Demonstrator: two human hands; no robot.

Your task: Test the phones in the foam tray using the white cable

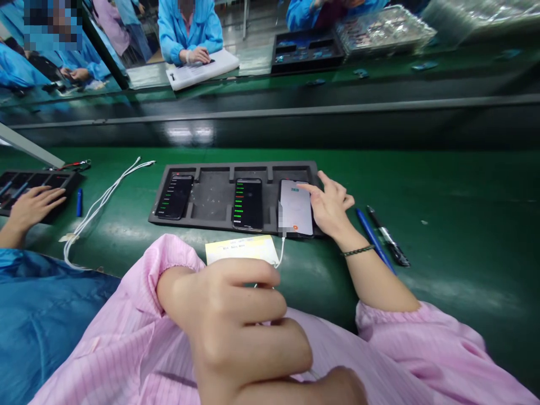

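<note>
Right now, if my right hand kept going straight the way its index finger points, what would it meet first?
Probably the lit phone: your right hand has its index finger over that screen, perhaps already touching. Skimming past it leftward, the black tray seems next, though depth is unclear.

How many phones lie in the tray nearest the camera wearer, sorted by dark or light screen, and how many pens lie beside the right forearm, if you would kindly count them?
Dark-screened phones: 2
Light-screened phone: 1
Pens: 2
Total: 5
</note>
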